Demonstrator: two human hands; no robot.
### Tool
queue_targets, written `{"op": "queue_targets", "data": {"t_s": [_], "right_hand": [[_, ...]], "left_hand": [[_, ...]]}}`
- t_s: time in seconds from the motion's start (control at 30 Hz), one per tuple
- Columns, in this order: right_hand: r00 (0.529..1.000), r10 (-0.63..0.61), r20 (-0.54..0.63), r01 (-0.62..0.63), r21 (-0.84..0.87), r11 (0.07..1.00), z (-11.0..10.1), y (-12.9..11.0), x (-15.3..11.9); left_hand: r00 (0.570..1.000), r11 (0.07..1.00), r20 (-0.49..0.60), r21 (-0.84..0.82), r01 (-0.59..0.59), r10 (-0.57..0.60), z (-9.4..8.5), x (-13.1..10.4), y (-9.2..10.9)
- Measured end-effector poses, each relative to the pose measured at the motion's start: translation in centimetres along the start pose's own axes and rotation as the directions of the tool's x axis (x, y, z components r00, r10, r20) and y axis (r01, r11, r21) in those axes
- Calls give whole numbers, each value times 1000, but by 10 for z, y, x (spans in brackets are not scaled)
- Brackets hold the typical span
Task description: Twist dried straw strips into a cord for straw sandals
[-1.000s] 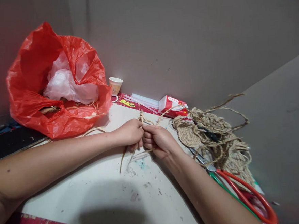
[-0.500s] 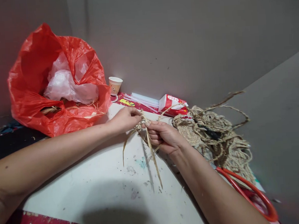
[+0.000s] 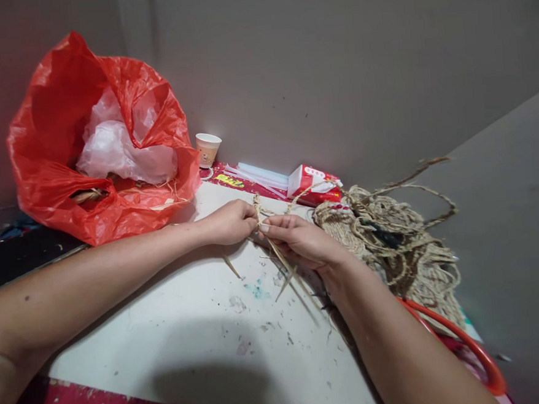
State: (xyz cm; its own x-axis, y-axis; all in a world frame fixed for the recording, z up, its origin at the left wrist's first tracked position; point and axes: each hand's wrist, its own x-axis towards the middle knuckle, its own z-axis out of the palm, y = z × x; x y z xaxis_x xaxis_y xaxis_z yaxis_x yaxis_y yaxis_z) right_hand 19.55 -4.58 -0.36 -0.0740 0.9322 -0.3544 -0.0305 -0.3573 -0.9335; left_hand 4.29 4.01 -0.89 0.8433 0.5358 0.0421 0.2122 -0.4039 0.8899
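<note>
Over the white board [image 3: 179, 356], my left hand [image 3: 234, 221] and my right hand [image 3: 299, 237] meet at a small braid of dried straw [image 3: 257, 206]. Its knotted top pokes up between my fingertips. My left fingers are closed on its left side, and my right thumb and forefinger pinch it from the right. Loose straw strands [image 3: 297, 279] hang below my right hand toward the board, and one short strand [image 3: 231, 266] sticks out under my left hand. The exact grip of the left fingertips is hidden.
A red plastic bag [image 3: 57, 204] with a clear bag [image 3: 122, 151] inside stands left. Behind are a paper cup [image 3: 208, 149], white strips [image 3: 263, 176] and a red tissue pack [image 3: 314, 185]. Coiled straw rope [image 3: 406, 241] and red-handled scissors [image 3: 473, 348] lie right.
The loose strands below my right hand have swung to the right. My left hand has closed further round the braid, hiding more of the strand on its side.
</note>
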Motion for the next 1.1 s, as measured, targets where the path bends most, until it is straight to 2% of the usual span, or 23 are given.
{"op": "queue_targets", "data": {"t_s": [0.1, 0.2, 0.3, 0.4, 0.57, 0.63, 0.7, 0.8, 0.87, 0.93, 1.0, 1.1], "right_hand": [[997, -69, -19, 66, -135, 989, -1, 1, -1], [987, -158, -5, 145, -366, 919, 1, -1, -2], [970, -243, 4, 195, -608, 770, 4, -4, -3], [949, -316, -2, 199, -774, 601, 5, -6, -6], [957, -288, -26, 116, -877, 466, 3, -15, -14], [963, -264, -55, 70, -893, 444, 5, -19, -18], [968, -236, -80, 51, -863, 502, 11, -22, -21], [980, -182, -76, 58, -770, 636, 24, -21, -24], [983, -176, -54, 77, -747, 660, 33, -17, -24], [974, -223, -45, 101, -794, 600, 40, -12, -23], [957, -285, -45, 104, -868, 486, 44, -7, -22], [948, -309, -71, 31, -950, 312, 53, -2, -23]], "left_hand": [[998, 996, -4, -59, 67, -67, 0, 0, 3], [972, 948, 61, -218, 234, -226, 1, -2, 8], [937, 870, 150, -348, 349, -316, 1, -3, 12], [925, 820, 175, -429, 379, -336, 3, -3, 12], [935, 849, 75, -399, 346, -346, 8, -4, 10], [943, 866, 27, -388, 315, -330, 11, -5, 10], [952, 878, 0, -385, 283, -307, 12, -6, 11], [955, 868, 16, -413, 275, -295, 13, -7, 11], [952, 839, 41, -462, 286, -302, 13, -6, 9], [942, 789, 65, -529, 312, -329, 12, -5, 8], [926, 712, 114, -608, 352, -360, 10, -5, 8], [912, 614, 178, -690, 383, -369, 8, -5, 7]]}}
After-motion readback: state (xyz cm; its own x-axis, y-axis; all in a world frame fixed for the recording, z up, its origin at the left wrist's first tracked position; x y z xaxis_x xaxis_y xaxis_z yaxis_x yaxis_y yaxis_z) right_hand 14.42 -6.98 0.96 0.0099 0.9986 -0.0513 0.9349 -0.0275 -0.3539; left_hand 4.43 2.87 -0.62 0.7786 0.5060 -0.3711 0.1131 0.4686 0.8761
